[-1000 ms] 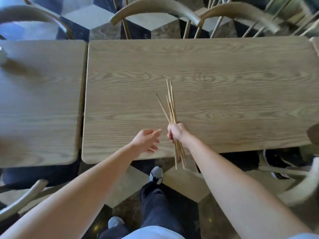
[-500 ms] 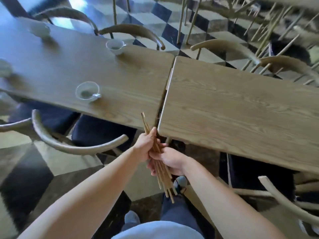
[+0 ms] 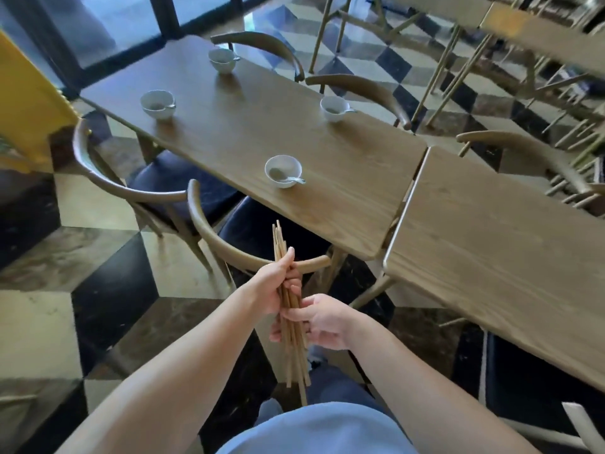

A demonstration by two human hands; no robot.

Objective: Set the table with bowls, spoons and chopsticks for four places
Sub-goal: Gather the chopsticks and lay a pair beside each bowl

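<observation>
I hold a bundle of several wooden chopsticks (image 3: 280,244) upright in front of me, off the table's near edge. My left hand (image 3: 273,285) grips the bundle near its middle and my right hand (image 3: 322,321) grips it lower down. On the wooden table (image 3: 248,132) stand white bowls, each with a spoon in it: the nearest bowl (image 3: 283,171), a left bowl (image 3: 157,104), a far bowl (image 3: 223,60) and a right bowl (image 3: 334,108). I see no chopsticks lying on the table.
A second wooden table (image 3: 497,257) butts against the first on the right. Curved-back wooden chairs stand around, the nearest chair (image 3: 209,231) directly between me and the table. More chairs and tables crowd the back right. The floor is checkered tile.
The view has swung left from the bare table to the one with the bowls. My left hand has joined my right on the chopstick bundle, now held over the floor near the chair.
</observation>
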